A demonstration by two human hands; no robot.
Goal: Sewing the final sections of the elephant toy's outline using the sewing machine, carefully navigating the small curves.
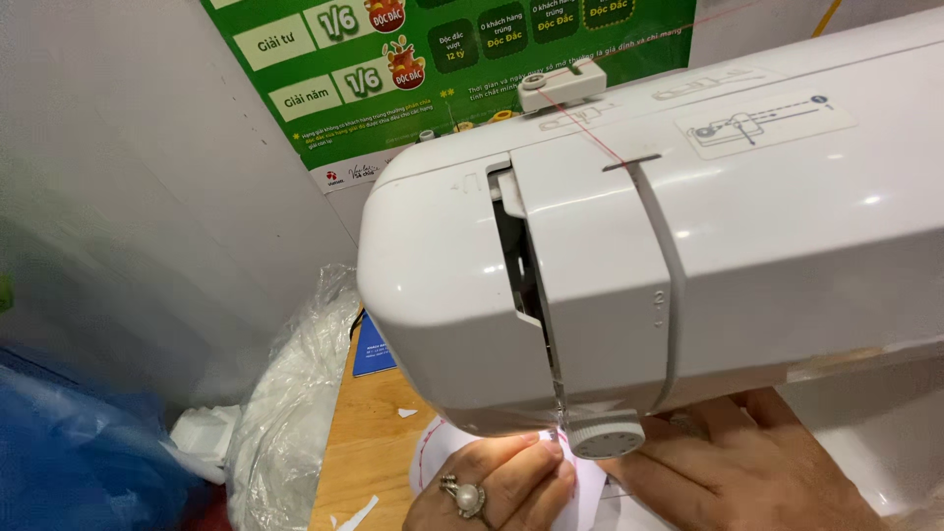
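A white sewing machine [688,246] fills most of the view, with red thread [590,133] running across its top into a slot. Below its head, my left hand [497,487], wearing a pearl ring, presses fingertips on a white piece of fabric or paper [433,442] with a red stitched line, close to the needle area. My right hand [747,472] lies flat on the same white piece to the right, under the machine's arm. The needle itself is hidden behind the machine head and a round white dial [607,436].
A wooden tabletop [369,442] shows at the left, with small white scraps. A clear plastic bag [285,393] and blue plastic [69,452] lie further left. A blue card [374,349] sits by the machine. A green poster [442,59] hangs on the wall behind.
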